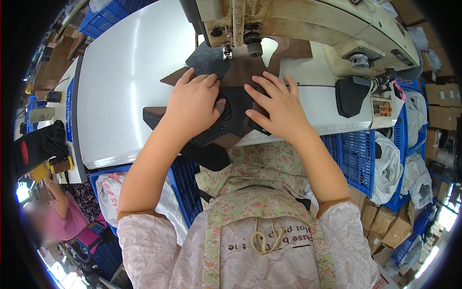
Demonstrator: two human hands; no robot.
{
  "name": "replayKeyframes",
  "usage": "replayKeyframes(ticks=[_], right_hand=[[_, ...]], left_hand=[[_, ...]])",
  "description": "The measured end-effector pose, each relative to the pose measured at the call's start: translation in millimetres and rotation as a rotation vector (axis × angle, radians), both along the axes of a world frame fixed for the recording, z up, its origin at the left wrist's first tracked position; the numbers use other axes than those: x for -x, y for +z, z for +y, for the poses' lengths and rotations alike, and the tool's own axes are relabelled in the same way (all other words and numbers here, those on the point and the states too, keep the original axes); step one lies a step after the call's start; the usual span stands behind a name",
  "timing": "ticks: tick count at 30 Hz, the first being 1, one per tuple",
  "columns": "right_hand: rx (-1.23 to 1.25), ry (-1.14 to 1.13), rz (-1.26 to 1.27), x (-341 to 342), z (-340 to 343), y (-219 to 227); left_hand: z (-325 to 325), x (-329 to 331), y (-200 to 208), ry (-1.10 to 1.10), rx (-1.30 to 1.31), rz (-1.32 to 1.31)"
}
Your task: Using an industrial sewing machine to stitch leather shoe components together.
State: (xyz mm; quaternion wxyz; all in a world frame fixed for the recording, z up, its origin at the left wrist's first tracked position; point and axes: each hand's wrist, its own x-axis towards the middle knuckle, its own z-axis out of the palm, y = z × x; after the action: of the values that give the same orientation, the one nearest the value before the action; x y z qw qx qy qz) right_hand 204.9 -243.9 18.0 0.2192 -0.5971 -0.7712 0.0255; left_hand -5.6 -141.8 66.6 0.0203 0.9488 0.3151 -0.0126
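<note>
Brown and black shoe-upper-like pieces (240, 72) lie on the white sewing table, partly under the presser foot (227, 52) of a sewing machine. A dark grey piece (207, 59) sits left of the foot. My left hand (195, 103) rests on the left side of the work, fingers bent a little, thumb apart on the black part. To its right, my right hand (279, 103) lies with fingers spread over the brown and black material. Black and brown flaps (207, 153) hang over the table's front edge. The needle tip is too small to make out.
The worn cream sewing machine (308, 24) arches over the far side. A black padded piece (350, 96) lies on the table at right. Blue crates (356, 156) with white bags flank the table. Thread spools (60, 166) stand at left. Another person (72, 216) sits at lower left.
</note>
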Motion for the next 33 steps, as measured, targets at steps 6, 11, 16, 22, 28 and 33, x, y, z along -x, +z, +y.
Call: replayKeyframes(ticks=[6,11,16,22,28,33], right_hand=[[-0.009,-0.02,0.019,5.9,-1.4,-5.5],[-0.038,-0.028,0.048,11.1,3.6,-9.4],[-0.087,-0.084,0.051,20.6,8.3,-13.9],[-0.125,-0.115,0.051,26.1,13.7,-16.6],[-0.139,-0.131,0.05,27.2,20.1,-18.1],[-0.133,-0.141,0.058,26.0,22.7,-16.2]], left_hand=[[0.7,0.8,-6.2,0.002,-0.062,-0.049],[8.7,0.6,-3.8,0.005,-0.076,-0.016],[20.5,-0.6,-1.7,-0.002,-0.071,-0.008],[29.7,-1.2,-1.3,-0.003,-0.069,0.01],[37.2,-0.7,-2.4,-0.008,-0.041,-0.042],[43.2,-0.7,3.9,-0.026,0.021,-0.047]])
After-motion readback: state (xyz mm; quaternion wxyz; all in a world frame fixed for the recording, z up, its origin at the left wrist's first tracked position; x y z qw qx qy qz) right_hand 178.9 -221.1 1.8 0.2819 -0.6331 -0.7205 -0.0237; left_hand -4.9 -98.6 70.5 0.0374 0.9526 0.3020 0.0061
